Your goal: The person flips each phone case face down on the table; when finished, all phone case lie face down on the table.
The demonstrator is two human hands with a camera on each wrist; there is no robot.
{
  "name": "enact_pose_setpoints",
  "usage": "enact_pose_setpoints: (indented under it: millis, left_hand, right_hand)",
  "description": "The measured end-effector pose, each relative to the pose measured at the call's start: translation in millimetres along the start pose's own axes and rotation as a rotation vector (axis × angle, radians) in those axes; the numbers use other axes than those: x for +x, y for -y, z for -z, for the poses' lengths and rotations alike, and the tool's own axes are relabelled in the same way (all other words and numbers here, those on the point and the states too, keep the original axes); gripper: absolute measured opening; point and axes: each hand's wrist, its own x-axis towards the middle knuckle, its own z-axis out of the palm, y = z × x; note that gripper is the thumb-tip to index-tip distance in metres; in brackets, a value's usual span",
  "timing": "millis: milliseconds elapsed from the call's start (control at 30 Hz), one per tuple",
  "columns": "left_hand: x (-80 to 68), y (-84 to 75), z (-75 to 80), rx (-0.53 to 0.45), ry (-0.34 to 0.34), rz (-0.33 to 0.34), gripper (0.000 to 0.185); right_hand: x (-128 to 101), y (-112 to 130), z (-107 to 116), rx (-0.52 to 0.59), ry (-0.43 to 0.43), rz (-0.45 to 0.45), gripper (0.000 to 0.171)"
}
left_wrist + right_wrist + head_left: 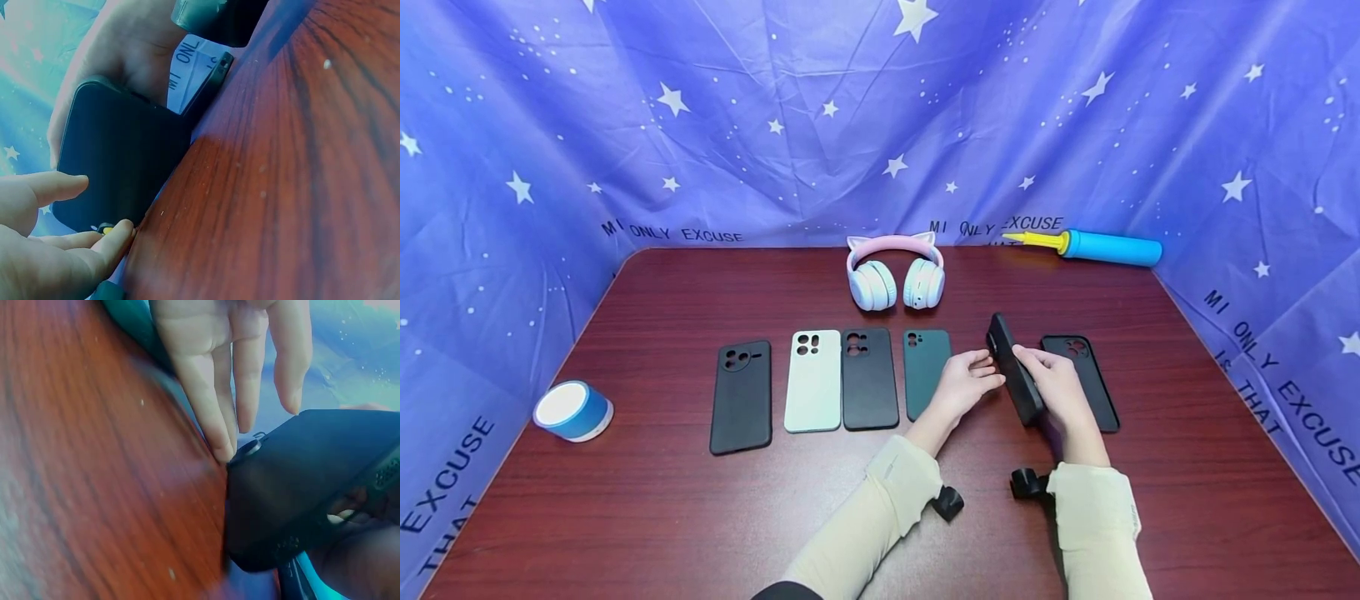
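Note:
My right hand (pixel 1062 390) grips a black phone case (pixel 1017 377), which stands tilted on its long edge above the table. My left hand (pixel 961 385) is held beside that case with fingers fairly straight. In the left wrist view its thumb (pixel 65 187) lies in front of the case's flat face, and its fingertips are at the case's lower corner near the camera opening. Whether they touch is hard to tell. Partly behind the left hand lies a dark green case (pixel 925 358). To the right of the right hand lies another black case (pixel 1097 392), inner side up.
Left of the green case lie a black case (pixel 871 383), a white case (pixel 814 387) and another black case (pixel 741 408). Cat-ear headphones (pixel 895 275) stand at the back, with a blue hand pump (pixel 1112 248) to their right. A round blue-white device (pixel 572 411) sits far left.

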Motion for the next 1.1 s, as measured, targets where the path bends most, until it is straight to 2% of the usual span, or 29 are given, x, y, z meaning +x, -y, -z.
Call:
enact_pose_setpoints:
  millis: [133, 267, 400, 533, 600, 700, 833, 1100]
  left_hand:
    - [0.0, -0.4, 0.2, 0.033, 0.000, 0.002, 0.055]
    - [-0.6, -1.8, 1.0, 0.076, -0.014, -0.006, 0.053]
    - [-2.0, -4.4, 1.4, 0.107, -0.042, -0.011, 0.052]
    - [-2.4, -4.2, 1.3, 0.138, -0.058, -0.017, 0.052]
    - [-2.7, -3.8, 1.3, 0.155, -0.061, -0.017, 0.052]
    - [-3.3, -4.3, 1.3, 0.172, -0.067, -0.015, 0.053]
    - [-3.7, -6.7, 0.9, 0.212, -0.085, -0.021, 0.053]
    - [-5.3, -11.5, 0.3, 0.308, -0.124, -0.018, 0.052]
  right_hand:
    - [0, -2, 0, 0.133, 0.032, 0.001, 0.062]
    - [0, -2, 0, 0.241, 0.029, -0.005, 0.060]
    - [0, -2, 3, 0.305, -0.011, -0.013, 0.053]
    - [1, -3, 3, 0.332, -0.095, -0.017, 0.038]
    - [3, -4, 3, 0.284, -0.144, -0.016, 0.036]
    - [4, -5, 2, 0.126, -0.205, -0.028, 0.039]
    - [4, -6, 1, -0.069, -0.238, -0.041, 0.041]
    - [4, -7, 0, -0.267, -0.290, -0.021, 0.035]
